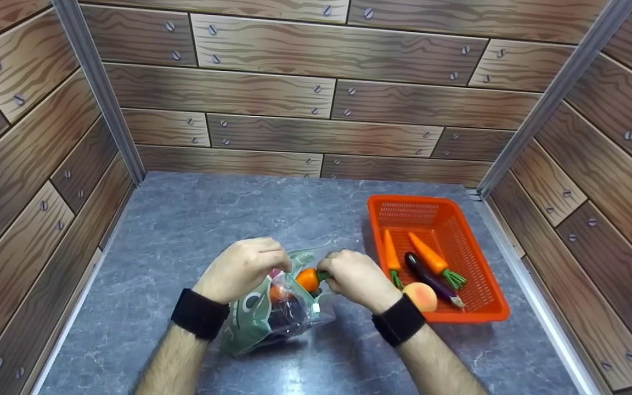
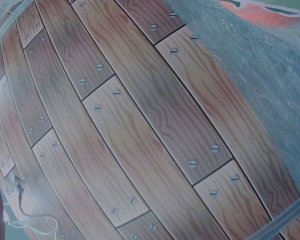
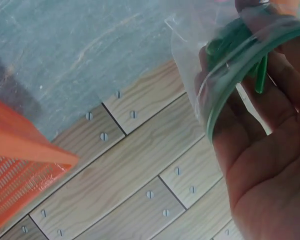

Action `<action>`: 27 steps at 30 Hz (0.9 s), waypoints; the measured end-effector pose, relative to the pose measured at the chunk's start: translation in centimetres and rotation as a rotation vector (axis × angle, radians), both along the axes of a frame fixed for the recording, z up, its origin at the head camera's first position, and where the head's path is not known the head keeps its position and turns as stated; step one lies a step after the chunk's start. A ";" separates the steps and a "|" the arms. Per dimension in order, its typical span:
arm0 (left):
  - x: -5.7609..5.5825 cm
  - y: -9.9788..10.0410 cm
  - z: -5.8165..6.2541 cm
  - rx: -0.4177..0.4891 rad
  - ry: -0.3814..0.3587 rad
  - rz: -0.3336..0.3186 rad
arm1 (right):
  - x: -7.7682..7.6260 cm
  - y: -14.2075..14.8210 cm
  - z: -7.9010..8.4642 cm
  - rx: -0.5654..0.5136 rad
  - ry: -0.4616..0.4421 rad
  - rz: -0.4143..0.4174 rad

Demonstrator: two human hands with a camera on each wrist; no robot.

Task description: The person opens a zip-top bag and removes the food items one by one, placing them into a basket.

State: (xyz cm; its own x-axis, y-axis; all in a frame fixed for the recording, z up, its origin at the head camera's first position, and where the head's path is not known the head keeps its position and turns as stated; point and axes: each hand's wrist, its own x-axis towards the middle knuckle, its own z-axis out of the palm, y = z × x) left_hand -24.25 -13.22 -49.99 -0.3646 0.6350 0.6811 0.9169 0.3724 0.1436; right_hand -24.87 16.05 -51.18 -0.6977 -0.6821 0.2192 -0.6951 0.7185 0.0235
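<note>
A clear and green zip bag (image 1: 244, 323) lies on the table, with dark and orange things showing through its plastic. My left hand (image 1: 247, 266) pinches its upper edge. At the bag's mouth, my right hand (image 1: 357, 277) grips a carrot (image 1: 308, 280) by its green top, the orange body slanting down into the bag. The right wrist view shows the green leaves (image 3: 230, 47) among my fingers, with the bag's green-edged rim (image 3: 235, 85) across them. Only a corner of the bag (image 2: 280, 17) enters the left wrist view.
To the right stands an orange plastic basket (image 1: 467, 258). Inside it are two carrots (image 1: 428, 252), an eggplant (image 1: 425, 274) and a peach (image 1: 421, 296). Wood-patterned walls (image 1: 272, 99) enclose the grey marbled table (image 1: 195, 214) at the back and sides.
</note>
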 end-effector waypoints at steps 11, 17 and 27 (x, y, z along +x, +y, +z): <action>-0.1 0.0 0.1 0.008 0.020 0.000 | 0.3 1.0 1.3 -0.059 0.025 -0.029; -0.1 0.0 0.1 0.007 0.017 0.003 | 0.5 1.3 1.8 -0.088 0.037 -0.062; 0.0 0.0 0.1 0.010 0.009 0.004 | 0.5 2.5 2.5 -0.115 0.039 -0.084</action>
State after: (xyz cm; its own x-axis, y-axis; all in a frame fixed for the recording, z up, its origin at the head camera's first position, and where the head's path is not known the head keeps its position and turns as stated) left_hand -24.27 -13.23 -49.90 -0.3609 0.6263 0.6910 0.9167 0.3747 0.1391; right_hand -24.41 18.56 -48.63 -0.7407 -0.5904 0.3206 -0.6324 0.7738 -0.0363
